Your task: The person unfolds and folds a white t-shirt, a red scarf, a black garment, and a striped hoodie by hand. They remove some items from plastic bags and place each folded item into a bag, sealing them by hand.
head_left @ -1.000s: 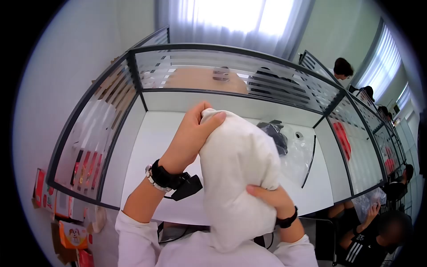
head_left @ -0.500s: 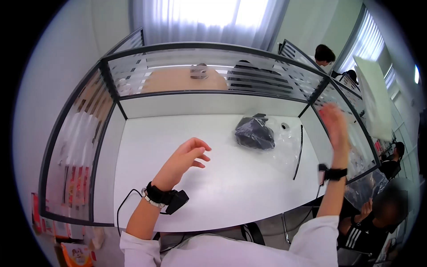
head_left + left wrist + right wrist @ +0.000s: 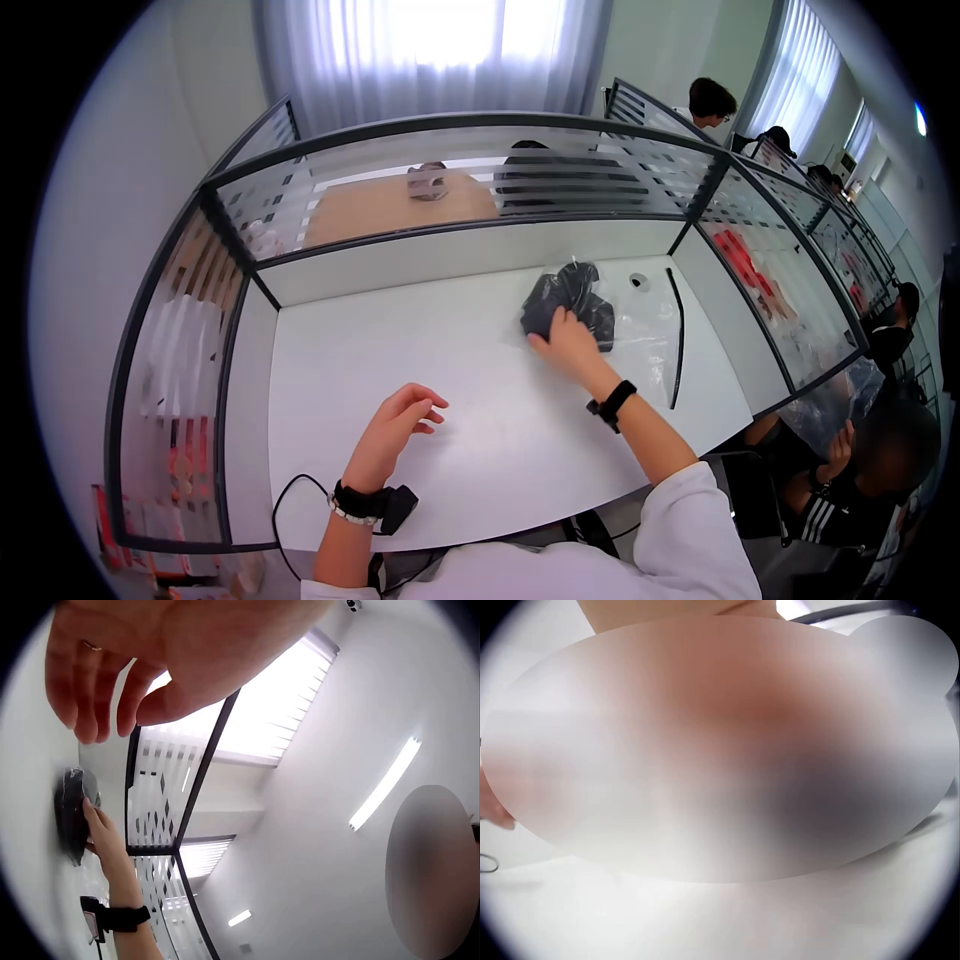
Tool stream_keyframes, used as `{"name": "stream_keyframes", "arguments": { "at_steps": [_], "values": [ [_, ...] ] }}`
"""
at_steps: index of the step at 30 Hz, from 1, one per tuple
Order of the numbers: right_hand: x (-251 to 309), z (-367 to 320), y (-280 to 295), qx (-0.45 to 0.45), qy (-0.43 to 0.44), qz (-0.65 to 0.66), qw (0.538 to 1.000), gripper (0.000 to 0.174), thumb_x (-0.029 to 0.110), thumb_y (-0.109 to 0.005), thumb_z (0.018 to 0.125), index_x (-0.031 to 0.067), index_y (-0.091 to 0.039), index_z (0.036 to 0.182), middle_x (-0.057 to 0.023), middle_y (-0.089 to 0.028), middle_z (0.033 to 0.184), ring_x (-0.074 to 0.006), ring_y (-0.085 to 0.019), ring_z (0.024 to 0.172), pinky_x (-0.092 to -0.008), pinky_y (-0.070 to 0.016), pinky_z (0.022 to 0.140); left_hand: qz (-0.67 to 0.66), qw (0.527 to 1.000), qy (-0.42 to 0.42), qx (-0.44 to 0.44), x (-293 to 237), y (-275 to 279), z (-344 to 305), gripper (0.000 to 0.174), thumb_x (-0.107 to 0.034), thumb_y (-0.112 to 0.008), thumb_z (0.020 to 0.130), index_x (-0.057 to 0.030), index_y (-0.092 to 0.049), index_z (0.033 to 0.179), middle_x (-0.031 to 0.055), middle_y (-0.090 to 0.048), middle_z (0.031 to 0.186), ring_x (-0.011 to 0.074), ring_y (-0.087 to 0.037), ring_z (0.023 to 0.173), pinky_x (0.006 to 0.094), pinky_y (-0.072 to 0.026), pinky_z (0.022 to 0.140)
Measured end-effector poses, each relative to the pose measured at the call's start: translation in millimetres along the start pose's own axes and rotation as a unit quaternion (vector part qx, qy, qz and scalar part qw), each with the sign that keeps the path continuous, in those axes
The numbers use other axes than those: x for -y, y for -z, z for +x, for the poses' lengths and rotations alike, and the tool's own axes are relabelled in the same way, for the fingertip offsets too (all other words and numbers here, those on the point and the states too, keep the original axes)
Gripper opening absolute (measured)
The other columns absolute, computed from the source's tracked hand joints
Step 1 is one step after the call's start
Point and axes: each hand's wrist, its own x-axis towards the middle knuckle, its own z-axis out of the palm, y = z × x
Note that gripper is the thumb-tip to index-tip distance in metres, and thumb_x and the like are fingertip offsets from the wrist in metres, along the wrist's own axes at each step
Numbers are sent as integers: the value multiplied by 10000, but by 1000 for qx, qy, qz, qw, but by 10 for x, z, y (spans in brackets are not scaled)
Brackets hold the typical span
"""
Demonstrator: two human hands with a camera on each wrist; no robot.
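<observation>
A dark bundle in clear plastic (image 3: pixel 575 290) lies toward the back right of the white desk. At its near side is the right hand (image 3: pixel 575 350), pinching the plastic-wrapped bundle with thumb and fingers. The left wrist view shows the same hand (image 3: pixel 112 851) against the dark bundle (image 3: pixel 73 814). Over the desk's near left part, the left hand (image 3: pixel 388 432) hangs with loosely bent fingers and holds nothing; it also fills the top of the left wrist view (image 3: pixel 172 660). Most of the right wrist view is blurred, so the grip cannot be made out there.
Grey-framed clear partitions (image 3: pixel 450 130) stand around the white desk (image 3: pixel 450 480). A black strip (image 3: pixel 678 340) lies along its right side, near a round hole (image 3: pixel 638 281). A black cable (image 3: pixel 280 500) loops at the left. A person in black (image 3: pixel 830 500) sits at the right.
The white soft bundle has left both hands, passing out to the right and from view. The right hand came back from the right onto the dark bundle. The left hand has lowered toward the near edge.
</observation>
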Motion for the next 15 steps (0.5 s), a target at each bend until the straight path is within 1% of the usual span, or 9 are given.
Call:
{"name": "stream_keyframes", "arguments": {
  "at_steps": [1, 3, 5, 6, 7, 9, 11, 13, 15],
  "values": [
    [236, -140, -142, 13, 7, 0, 1000, 802, 490, -650, 924, -115, -439, 1407, -302, -577, 1310, -410, -587, 1204, -455, -493, 1008, 2, 1000, 4, 5, -2, -7, 33, 199, -228, -520, 1029, -64, -620, 1077, 43, -650, 1117, 132, -601, 996, 290, -487, 883],
    [452, -324, -318, 24, 181, 138, 973, 858, 521, -671, 903, -96, -414, 1441, -306, -558, 1348, -381, -578, 1253, -449, -507, 1000, -13, 999, -26, -15, -16, -56, 55, 187, -209, -514, 1026, -59, -617, 1072, 43, -647, 1096, 124, -594, 974, 277, -477, 871],
    [795, -536, 107, 219, 126, 292, 922, 779, 372, -679, 955, -54, -348, 1518, -290, -493, 1466, -359, -488, 1386, -382, -439, 1102, -21, 998, -61, -23, -68, -145, 78, 177, -167, -497, 1027, -45, -618, 1073, 42, -649, 1074, 118, -586, 953, 277, -466, 865],
    [901, -843, 99, 190, 212, 446, 849, 680, 247, -684, 967, -8, -378, 1518, -237, -515, 1461, -314, -538, 1340, -393, -453, 1089, -2, 995, -94, -23, -172, -221, 25, 178, -163, -500, 1026, -39, -618, 1073, 42, -650, 1067, 117, -586, 951, 278, -466, 865],
    [966, -996, 317, 130, 274, 392, 869, 518, 132, -665, 967, 13, -497, 1443, -193, -585, 1379, -273, -615, 1230, -373, -490, 1046, 15, 990, -137, -26, -275, -282, 25, 178, -159, -502, 1026, -33, -619, 1073, 42, -650, 1061, 116, -585, 948, 279, -466, 866],
    [875, -1214, 652, 105, 269, 400, 870, 363, 108, -647, 968, 19, -612, 1318, -144, -670, 1249, -226, -656, 1140, -348, -527, 971, -5, 992, -121, -42, -221, -247, -20, 159, -136, -524, 1020, -23, -617, 1082, 37, -653, 1054, 115, -587, 955, 272, -462, 874],
    [777, -1287, 772, 68, 206, 392, 894, 219, 69, -629, 967, 3, -667, 1172, -80, -710, 1079, -151, -665, 1012, -296, -537, 848, 117, 981, -154, -26, -246, -218, -7, 136, -103, -546, 1009, -20, -625, 1081, 31, -657, 1054, 115, -594, 953, 262, -462, 877],
    [308, -1228, 660, -106, 83, 378, 916, 128, 112, -657, 956, 17, -675, 1041, -37, -691, 851, -111, -652, 808, -255, -474, 641, 220, 956, -190, -35, -291, -215, 44, 156, -73, -581, 981, -13, -658, 1103, 41, -669, 1056, 118, -612, 974, 255, -473, 888],
    [200, -1130, 466, -116, 83, 405, 903, 122, 128, -647, 967, 19, -666, 1017, -27, -675, 829, -98, -626, 777, -247, -448, 620, 271, 938, -214, -26, -339, -316, 204, 212, -79, -601, 973, -10, -666, 1163, 84, -690, 1119, 196, -644, 1027, 301, -486, 936]
  ]
}}
